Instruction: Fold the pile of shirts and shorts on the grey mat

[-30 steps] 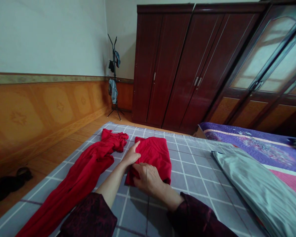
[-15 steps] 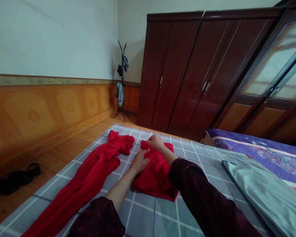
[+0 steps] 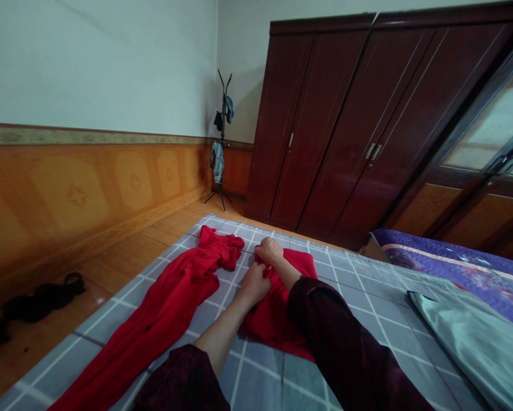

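A folded red garment (image 3: 303,264) lies on the checked bedsheet (image 3: 260,371) in front of me. My left hand (image 3: 255,284) is closed at its near left side, fingers pinched on the cloth. Just beyond it, my right hand (image 3: 269,250) grips the far left edge, its fingers curled in and partly hidden. The two hands almost touch. My right sleeve covers part of the garment. To the left stretches a long, crumpled red piece of clothing (image 3: 166,302), apart from both hands.
A shiny pale grey-green cloth (image 3: 466,331) rests on the bed at right, with a purple patterned bedspread (image 3: 449,262) beyond. Dark red wardrobes (image 3: 325,125) and a coat rack (image 3: 223,142) stand behind. Dark items (image 3: 37,299) lie on the wooden floor at left.
The view has turned slightly left, so everything sits further right. My right hand has shifted to the garment's left edge, and my left hand's fingers have closed more on the cloth.
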A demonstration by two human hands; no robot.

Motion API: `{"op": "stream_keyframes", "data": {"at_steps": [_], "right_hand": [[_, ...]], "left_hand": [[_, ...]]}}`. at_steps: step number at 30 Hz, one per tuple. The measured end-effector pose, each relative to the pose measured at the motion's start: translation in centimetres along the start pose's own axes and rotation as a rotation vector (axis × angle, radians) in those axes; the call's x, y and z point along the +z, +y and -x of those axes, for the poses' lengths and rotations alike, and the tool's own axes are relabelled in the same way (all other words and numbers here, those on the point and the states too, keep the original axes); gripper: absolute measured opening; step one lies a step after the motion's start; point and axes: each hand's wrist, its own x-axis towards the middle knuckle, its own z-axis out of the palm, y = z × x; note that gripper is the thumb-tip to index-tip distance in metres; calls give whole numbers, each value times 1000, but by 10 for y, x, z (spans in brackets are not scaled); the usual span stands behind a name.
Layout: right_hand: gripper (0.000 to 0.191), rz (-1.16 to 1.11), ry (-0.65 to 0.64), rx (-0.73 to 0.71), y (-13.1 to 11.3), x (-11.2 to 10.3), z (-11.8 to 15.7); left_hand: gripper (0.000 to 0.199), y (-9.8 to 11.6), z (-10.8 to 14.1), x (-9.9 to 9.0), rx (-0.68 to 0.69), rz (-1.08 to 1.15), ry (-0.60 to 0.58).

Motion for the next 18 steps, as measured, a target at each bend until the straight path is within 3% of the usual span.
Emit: {"op": "stream_keyframes", "data": {"at_steps": [9, 13, 18], "right_hand": [[32, -115, -154, -164, 37, -12, 27], [33, -123, -120, -133, 47, -15, 35], [34, -74, 3, -2, 27, -8, 22]], "left_hand": [[41, 7, 4, -1, -49, -100, 7], [40, 13, 10, -1, -45, -161, -4], [33, 20, 18, 2, -62, -257, -18]]}}
